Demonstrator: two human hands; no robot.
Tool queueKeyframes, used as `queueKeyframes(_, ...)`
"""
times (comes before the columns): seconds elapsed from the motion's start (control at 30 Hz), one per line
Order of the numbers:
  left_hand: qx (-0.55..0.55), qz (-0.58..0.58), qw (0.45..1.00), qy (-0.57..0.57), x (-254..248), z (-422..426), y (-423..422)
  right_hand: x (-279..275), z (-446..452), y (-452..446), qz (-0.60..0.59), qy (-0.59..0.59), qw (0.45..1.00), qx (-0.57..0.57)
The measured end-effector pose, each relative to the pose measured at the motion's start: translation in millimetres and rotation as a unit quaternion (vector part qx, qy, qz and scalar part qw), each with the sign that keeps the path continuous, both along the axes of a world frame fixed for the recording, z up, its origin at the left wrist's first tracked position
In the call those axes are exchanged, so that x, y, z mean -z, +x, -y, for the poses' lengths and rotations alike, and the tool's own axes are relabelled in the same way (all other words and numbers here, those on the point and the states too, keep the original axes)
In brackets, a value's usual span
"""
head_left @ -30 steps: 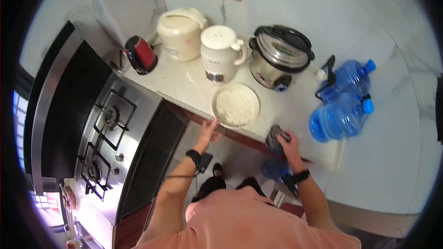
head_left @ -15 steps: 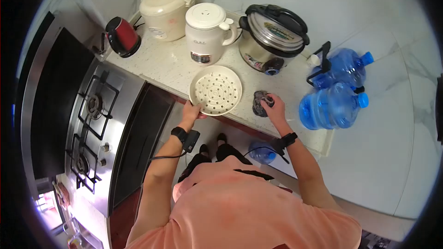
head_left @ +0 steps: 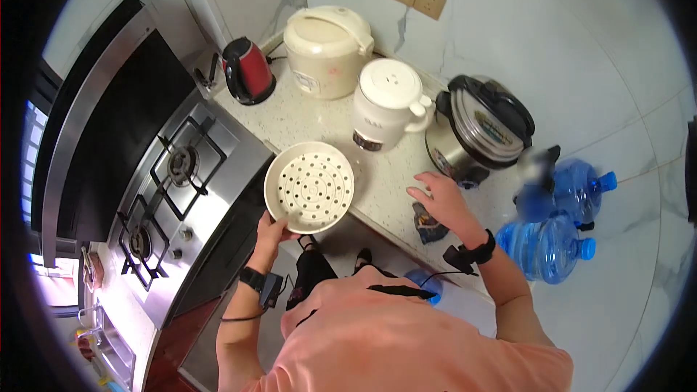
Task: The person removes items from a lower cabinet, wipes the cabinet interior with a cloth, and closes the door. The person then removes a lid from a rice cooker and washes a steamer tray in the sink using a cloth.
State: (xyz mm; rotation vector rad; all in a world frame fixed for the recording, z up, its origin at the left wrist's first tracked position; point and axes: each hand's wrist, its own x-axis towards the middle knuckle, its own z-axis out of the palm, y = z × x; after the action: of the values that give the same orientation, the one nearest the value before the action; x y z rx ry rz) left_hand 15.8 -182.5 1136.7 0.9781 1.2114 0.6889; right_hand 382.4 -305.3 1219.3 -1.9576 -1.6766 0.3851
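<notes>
My left hand (head_left: pixel 273 234) is closed on the near rim of a cream steamer tray (head_left: pixel 312 187), round and full of small holes. The tray is held level at the counter's front edge, near the stove corner. My right hand (head_left: pixel 449 207) has its fingers apart and nothing between them. Just beneath it, a dark grey crumpled rag (head_left: pixel 430 226) lies on the counter, partly covered by the hand.
Along the back of the counter (head_left: pixel 319 125) stand a red kettle (head_left: pixel 250 72), a cream rice cooker (head_left: pixel 327 51), a white lidded electric pot (head_left: pixel 388 105) and a pressure cooker (head_left: pixel 479 127). Blue water bottles (head_left: pixel 541 247) are at right. A gas stove (head_left: pixel 218 147) is at left.
My right hand has let go of the dark rag and opened above it. My left hand has carried the steamer tray left toward the stove. The camera view has also turned left.
</notes>
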Motion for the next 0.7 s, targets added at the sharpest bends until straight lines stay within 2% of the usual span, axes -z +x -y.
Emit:
queueKeyframes(0.1,0.006,0.006,1.0,-0.006,-10,-31,-20,-81,-62,-24,-0.103,0.032,0.993,-0.044)
queueKeyframes(0.2,0.036,0.006,0.999,0.007,-30,-65,-39,-135,-142,-33,-0.17,0.047,0.982,-0.069)
queueKeyframes(0.33,0.074,0.02,0.997,0.026,-42,-118,-66,-182,-275,-44,-0.215,0.022,0.976,-0.012)
queueKeyframes(0.43,0.06,0.047,0.997,0.017,-51,-150,-78,-183,-377,-38,-0.155,-0.028,0.986,0.058)
queueKeyframes(0.53,0.071,0.06,0.996,0.008,-50,-173,-95,-159,-473,-31,-0.01,-0.092,0.988,0.12)
queueKeyframes(0.63,0.054,0.079,0.995,0.001,-51,-192,-109,-132,-539,-33,0.122,-0.087,0.983,0.102)
queueKeyframes(0.7,0.036,0.068,0.997,0.012,-49,-195,-116,-114,-568,-27,0.167,-0.023,0.983,0.069)
